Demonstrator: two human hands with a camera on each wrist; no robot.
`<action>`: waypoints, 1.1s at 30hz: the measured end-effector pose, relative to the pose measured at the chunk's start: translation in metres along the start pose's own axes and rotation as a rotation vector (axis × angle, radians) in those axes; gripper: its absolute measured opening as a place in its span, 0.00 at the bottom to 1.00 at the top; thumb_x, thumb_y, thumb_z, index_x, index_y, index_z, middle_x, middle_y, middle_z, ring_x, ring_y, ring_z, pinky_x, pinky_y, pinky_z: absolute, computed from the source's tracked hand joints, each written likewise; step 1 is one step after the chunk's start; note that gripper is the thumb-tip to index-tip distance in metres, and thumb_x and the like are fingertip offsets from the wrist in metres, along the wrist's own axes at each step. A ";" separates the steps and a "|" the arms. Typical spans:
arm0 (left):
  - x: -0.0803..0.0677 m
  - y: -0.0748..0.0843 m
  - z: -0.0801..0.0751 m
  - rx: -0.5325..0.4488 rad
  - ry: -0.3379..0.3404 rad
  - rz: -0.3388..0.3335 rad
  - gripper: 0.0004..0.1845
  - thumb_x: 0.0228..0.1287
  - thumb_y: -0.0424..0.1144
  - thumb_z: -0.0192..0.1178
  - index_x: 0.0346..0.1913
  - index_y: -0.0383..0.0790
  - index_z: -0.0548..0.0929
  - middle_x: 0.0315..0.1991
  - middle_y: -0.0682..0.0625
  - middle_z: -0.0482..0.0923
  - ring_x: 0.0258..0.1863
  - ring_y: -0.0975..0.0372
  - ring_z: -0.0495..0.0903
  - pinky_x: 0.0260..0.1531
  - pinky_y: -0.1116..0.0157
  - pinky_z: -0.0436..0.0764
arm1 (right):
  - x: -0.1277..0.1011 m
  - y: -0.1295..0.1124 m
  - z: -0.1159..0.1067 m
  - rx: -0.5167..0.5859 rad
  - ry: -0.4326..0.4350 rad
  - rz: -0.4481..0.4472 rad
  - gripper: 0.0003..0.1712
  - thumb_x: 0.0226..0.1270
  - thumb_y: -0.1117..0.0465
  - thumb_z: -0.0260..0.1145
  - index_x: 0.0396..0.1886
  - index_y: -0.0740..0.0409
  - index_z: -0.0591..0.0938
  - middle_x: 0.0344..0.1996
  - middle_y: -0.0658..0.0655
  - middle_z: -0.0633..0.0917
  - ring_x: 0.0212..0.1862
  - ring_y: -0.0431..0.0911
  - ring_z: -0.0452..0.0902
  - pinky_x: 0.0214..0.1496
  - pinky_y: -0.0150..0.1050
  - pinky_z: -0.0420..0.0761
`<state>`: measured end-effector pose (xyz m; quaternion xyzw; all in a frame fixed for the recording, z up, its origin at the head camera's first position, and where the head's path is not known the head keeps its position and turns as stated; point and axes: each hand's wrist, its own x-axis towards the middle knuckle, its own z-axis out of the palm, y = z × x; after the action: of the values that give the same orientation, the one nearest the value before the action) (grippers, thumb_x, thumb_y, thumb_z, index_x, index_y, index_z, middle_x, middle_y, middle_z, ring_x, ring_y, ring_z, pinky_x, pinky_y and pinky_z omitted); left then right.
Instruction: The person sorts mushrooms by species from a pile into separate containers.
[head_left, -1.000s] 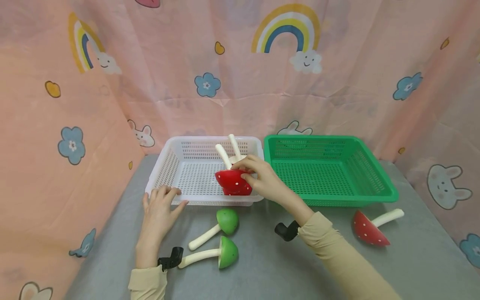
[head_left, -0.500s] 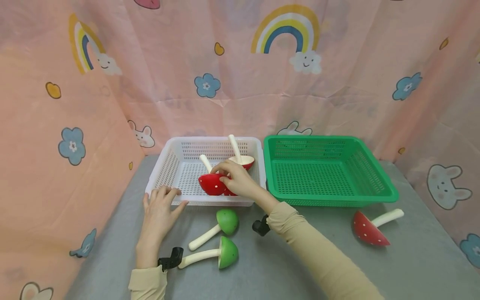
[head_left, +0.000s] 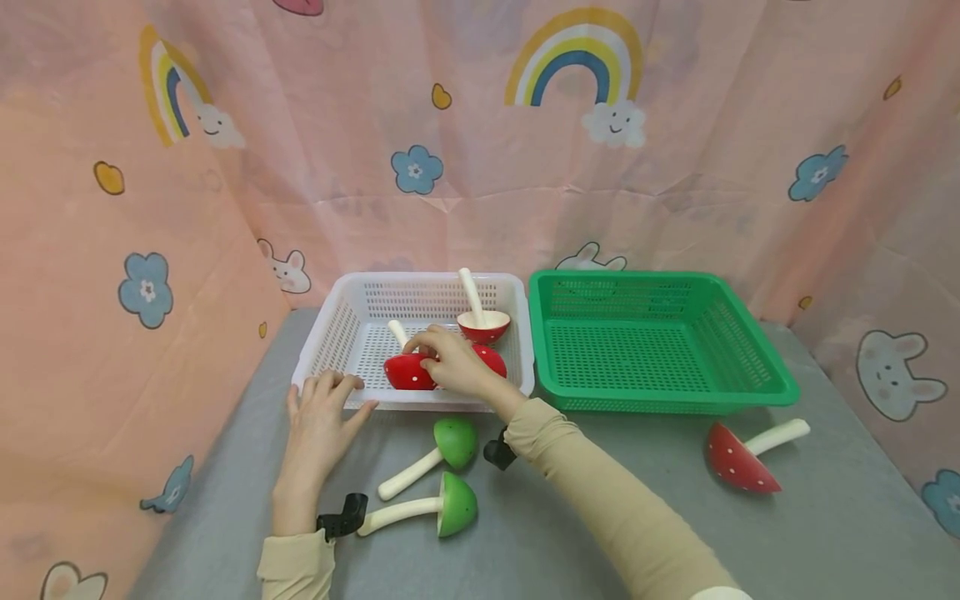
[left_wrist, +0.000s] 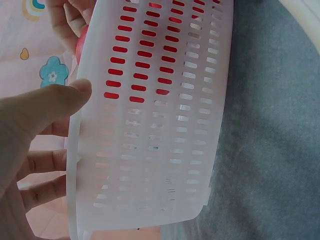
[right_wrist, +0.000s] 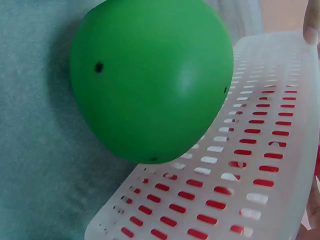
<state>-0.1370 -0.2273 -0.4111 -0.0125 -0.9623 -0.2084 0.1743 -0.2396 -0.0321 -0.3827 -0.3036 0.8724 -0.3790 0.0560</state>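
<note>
Mushroom (head_left: 407, 372) in right hand (head_left: 453, 362), inside white basket (head_left: 408, 397)

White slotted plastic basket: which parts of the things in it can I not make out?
Head view: the right hand partly covers the held red-capped, white-stemmed mushroom and the red spotted cap beside it, whose stem is not visible.
Wrist views: the slotted basket wall hides most of the red shapes inside.
</note>
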 end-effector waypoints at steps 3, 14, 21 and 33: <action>0.000 0.000 -0.001 -0.002 -0.001 0.004 0.15 0.56 0.43 0.69 0.45 0.43 0.80 0.46 0.43 0.75 0.52 0.48 0.67 0.65 0.31 0.47 | 0.004 -0.001 0.003 -0.018 -0.020 0.009 0.16 0.62 0.70 0.63 0.50 0.54 0.82 0.45 0.56 0.82 0.46 0.47 0.75 0.55 0.43 0.79; 0.000 -0.002 0.000 0.017 0.005 0.009 0.15 0.56 0.45 0.69 0.44 0.43 0.80 0.46 0.44 0.75 0.53 0.47 0.68 0.65 0.31 0.49 | 0.008 0.000 0.011 -0.148 -0.113 0.069 0.17 0.61 0.67 0.64 0.50 0.51 0.82 0.41 0.54 0.81 0.41 0.44 0.74 0.45 0.34 0.79; -0.001 -0.002 0.000 0.002 0.027 0.031 0.15 0.56 0.45 0.69 0.43 0.43 0.80 0.45 0.44 0.75 0.52 0.47 0.68 0.64 0.31 0.50 | 0.010 0.001 0.013 -0.194 -0.106 0.010 0.16 0.62 0.68 0.62 0.49 0.52 0.82 0.44 0.55 0.83 0.45 0.46 0.77 0.51 0.38 0.79; 0.000 -0.003 0.001 -0.002 0.008 0.012 0.15 0.57 0.45 0.68 0.44 0.44 0.80 0.47 0.44 0.75 0.54 0.48 0.67 0.66 0.31 0.47 | -0.015 -0.005 -0.002 -0.157 -0.024 -0.018 0.20 0.63 0.63 0.65 0.55 0.51 0.80 0.56 0.52 0.81 0.62 0.48 0.74 0.65 0.47 0.75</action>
<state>-0.1375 -0.2297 -0.4132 -0.0175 -0.9613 -0.2085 0.1792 -0.2253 -0.0249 -0.3797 -0.3193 0.8959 -0.3065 0.0391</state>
